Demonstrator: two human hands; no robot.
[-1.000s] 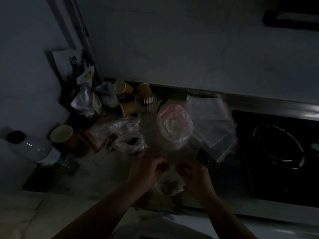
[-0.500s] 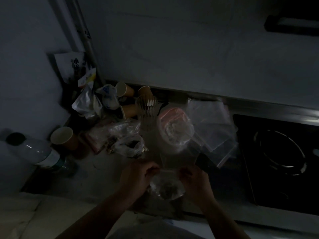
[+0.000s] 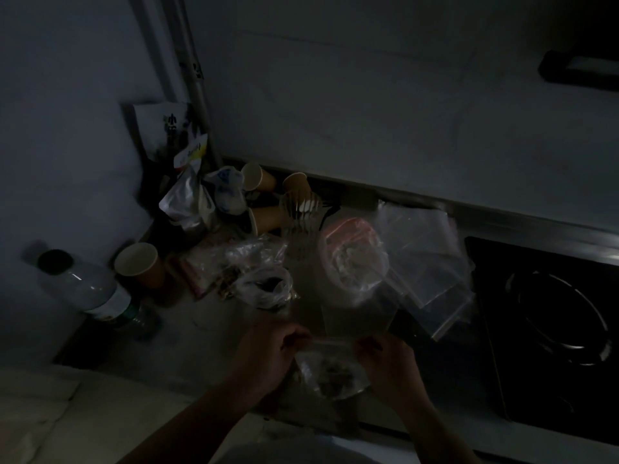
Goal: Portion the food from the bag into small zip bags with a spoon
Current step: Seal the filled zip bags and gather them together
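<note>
Two hands work at the counter's [image 3: 214,343] near edge: the left hand [image 3: 268,354] and the right hand [image 3: 388,360] each pinch an end of the top strip of a small zip bag [image 3: 330,371] holding dark food. Just beyond it, toward the left, sits an open food bag [image 3: 266,286]. Loose empty zip bags [image 3: 425,256] lie further right, beside the stove [image 3: 549,323]. Paper cups [image 3: 139,264] crowd the far left corner. It's too dim to make out a spoon.
</note>
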